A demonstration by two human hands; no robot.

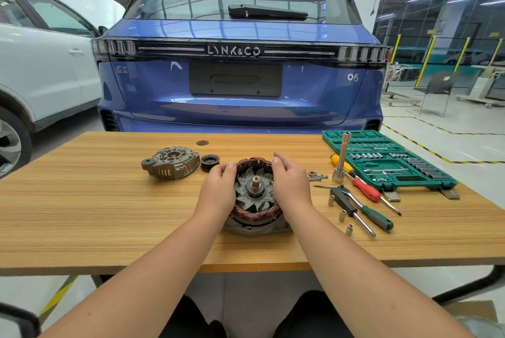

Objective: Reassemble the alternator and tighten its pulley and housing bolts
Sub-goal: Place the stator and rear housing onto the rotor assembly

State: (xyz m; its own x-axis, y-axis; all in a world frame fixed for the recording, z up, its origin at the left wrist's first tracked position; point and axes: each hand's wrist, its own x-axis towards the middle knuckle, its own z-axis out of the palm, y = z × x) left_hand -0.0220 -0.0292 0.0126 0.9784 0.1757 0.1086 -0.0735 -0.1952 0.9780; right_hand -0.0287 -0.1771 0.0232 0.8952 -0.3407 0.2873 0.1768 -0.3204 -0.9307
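The open alternator body [255, 224] stands on the wooden table [109, 214], its copper stator winding [254, 213] ringing a grey rotor fan and upright shaft [255, 182]. My left hand [218, 190] grips the winding's left side and my right hand [291, 184] grips its right side, fingers curled over the rim. The grey front housing cover [170, 163] lies at the back left, with the black pulley [209, 162] beside it. A nut and long bolts [317, 176] lie to the right.
A green socket set case [388, 158] lies open at the right. In front of it are a tall socket on an extension [341, 158], a red-handled screwdriver [364, 187], a green-handled ratchet [363, 208] and loose small sockets [342, 215]. A blue car [240, 78] is parked behind the table.
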